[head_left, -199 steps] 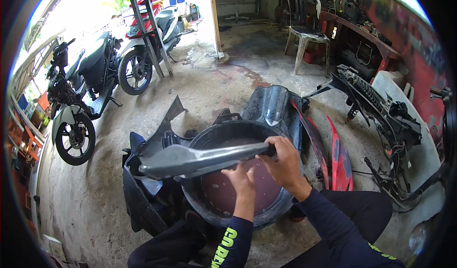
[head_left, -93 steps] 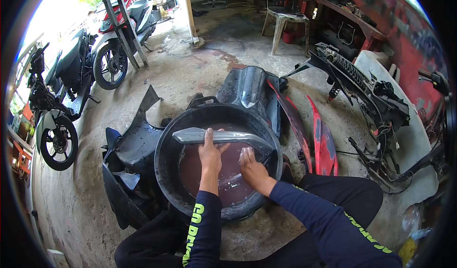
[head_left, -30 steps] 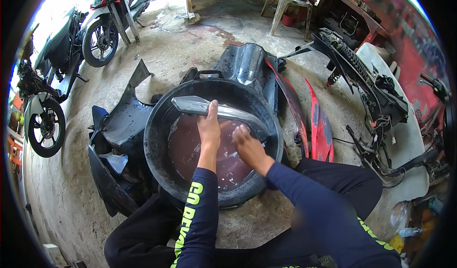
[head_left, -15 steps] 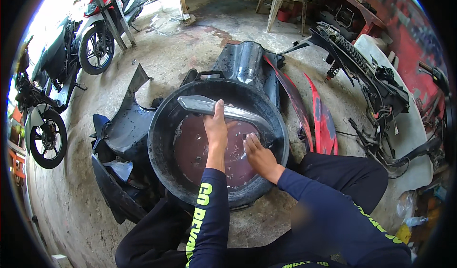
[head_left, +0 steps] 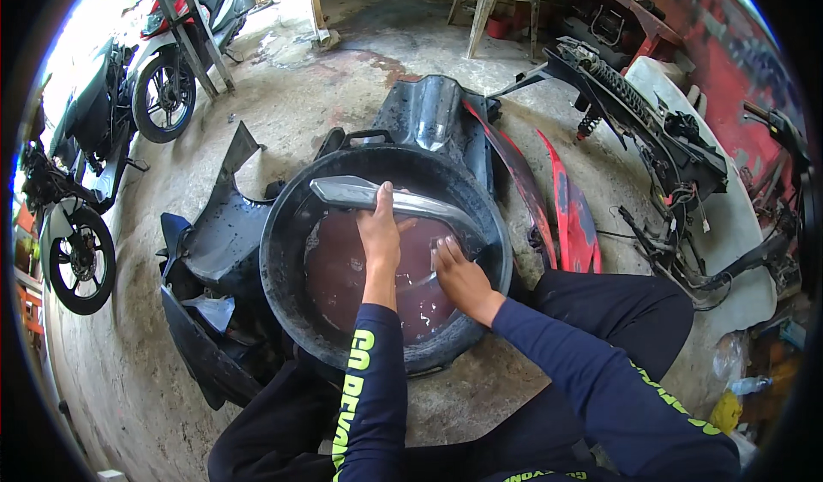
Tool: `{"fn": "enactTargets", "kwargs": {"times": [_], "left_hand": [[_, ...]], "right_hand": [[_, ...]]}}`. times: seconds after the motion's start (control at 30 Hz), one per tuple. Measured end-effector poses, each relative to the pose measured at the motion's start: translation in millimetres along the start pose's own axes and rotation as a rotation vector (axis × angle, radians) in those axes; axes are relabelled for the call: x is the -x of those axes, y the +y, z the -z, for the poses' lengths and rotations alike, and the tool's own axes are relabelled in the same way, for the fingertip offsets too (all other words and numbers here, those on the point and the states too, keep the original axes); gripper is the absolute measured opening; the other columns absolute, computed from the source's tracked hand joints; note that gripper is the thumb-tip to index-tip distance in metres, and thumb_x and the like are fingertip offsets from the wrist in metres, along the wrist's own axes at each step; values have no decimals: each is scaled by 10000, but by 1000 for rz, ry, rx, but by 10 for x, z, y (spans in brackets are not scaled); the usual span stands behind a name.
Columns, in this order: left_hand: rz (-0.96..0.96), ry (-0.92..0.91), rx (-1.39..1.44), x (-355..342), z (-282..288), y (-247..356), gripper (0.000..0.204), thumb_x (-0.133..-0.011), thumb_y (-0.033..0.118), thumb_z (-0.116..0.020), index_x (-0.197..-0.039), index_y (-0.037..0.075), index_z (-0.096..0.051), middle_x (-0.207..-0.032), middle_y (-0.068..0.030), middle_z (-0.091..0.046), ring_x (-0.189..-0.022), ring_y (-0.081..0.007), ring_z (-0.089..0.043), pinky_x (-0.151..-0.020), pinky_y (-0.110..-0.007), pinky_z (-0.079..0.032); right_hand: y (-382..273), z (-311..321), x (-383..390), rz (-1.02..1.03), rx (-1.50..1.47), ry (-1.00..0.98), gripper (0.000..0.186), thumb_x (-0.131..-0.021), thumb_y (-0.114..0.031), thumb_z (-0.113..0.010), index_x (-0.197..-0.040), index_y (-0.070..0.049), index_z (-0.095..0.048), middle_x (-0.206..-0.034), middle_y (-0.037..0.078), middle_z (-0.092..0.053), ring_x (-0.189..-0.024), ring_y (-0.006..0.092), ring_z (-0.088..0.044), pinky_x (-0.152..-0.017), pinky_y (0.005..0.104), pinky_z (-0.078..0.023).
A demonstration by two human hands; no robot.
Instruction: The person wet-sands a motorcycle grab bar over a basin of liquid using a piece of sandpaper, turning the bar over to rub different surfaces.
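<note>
My left hand (head_left: 381,233) is wrapped round a long, curved grey plastic panel (head_left: 351,189), its thumb over the top. The panel spans the inside of a round black tub (head_left: 287,311), over murky pinkish-brown liquid (head_left: 343,281) with white flecks. My right hand (head_left: 463,276) is closed, fingertips together beside the panel's lower curved part at the tub's right; what they press or hold there is too small and hidden to make out.
Dark fairings (head_left: 214,251) lie left of and behind the tub; red panels (head_left: 574,216) lie to the right. A stripped scooter frame (head_left: 651,139) leans on a pale board (head_left: 737,251). Two scooters (head_left: 90,259) stand upper left; a plastic chair (head_left: 493,2) stands at the back.
Since the earliest frame, the panel is lower within the tub, and my right hand has left its right end for a lower spot beside it. Recently my right hand shifts only slightly.
</note>
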State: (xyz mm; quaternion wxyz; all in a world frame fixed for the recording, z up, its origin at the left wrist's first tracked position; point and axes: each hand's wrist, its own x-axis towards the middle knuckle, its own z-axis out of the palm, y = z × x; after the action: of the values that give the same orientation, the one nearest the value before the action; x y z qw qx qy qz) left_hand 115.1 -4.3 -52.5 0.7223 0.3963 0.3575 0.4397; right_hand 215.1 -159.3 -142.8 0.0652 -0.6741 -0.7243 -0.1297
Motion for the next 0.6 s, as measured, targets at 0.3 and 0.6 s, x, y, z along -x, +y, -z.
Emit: {"fn": "enactTargets", "kwargs": {"times": [0.3, 0.6], "left_hand": [[9, 29, 36, -26, -73, -39, 414, -1010, 294, -625, -1284, 13, -493, -1090, -121, -666, -965, -216, -710, -634, -376, -649], [3, -14, 40, -46, -44, -42, 409, -1012, 320, -619, -1229, -13, -522, -1086, -146, -669, -944, -227, -715, -649, -393, -652]], "right_hand": [[64, -36, -27, 16, 18, 81, 439, -899, -126, -538, -1233, 154, -595, -1318, 348, -568, -1277, 414, -552, -981, 358, -543], [9, 43, -113, 20, 39, -45, 457, -889, -102, -538, -1257, 167, -576, -1315, 356, -568, -1309, 439, -519, -1014, 371, -518]]}}
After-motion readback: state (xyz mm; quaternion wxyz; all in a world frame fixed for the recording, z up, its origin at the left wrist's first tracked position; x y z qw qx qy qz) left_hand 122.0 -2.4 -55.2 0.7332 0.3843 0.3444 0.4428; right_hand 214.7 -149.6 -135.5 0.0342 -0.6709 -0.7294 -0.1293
